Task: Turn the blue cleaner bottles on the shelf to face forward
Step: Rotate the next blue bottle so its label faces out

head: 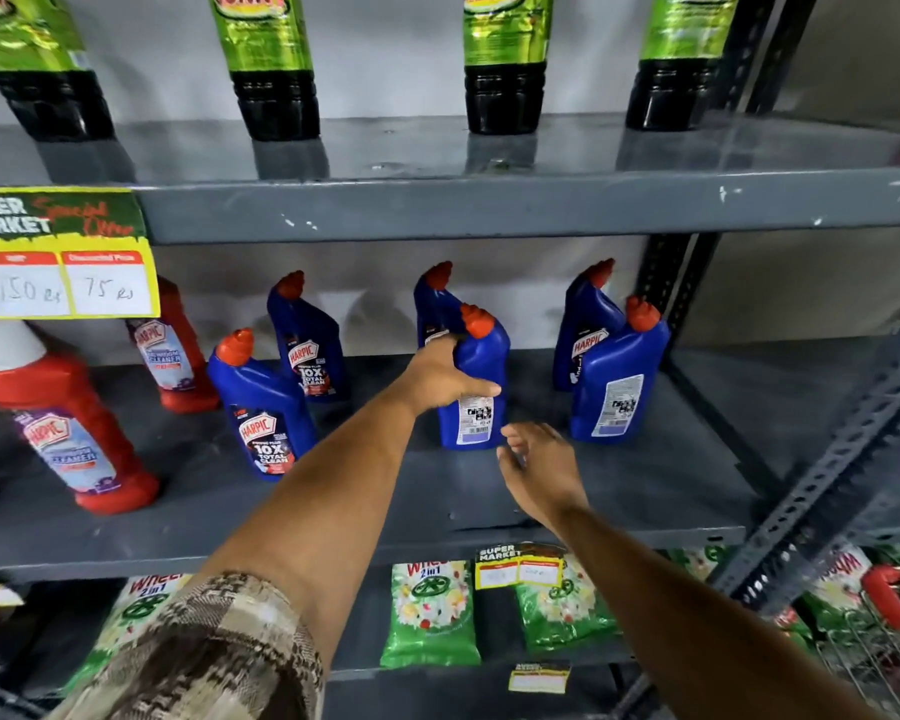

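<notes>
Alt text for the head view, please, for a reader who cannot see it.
The left hand grips a blue cleaner bottle on the grey middle shelf, its back label outward, while the open right hand hovers just below. Another front bottle also shows its back; one at left faces forward.

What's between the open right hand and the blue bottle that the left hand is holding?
Nothing: the head view shows only bare grey shelf between the right hand and the blue red-capped bottle in the left hand.
</notes>
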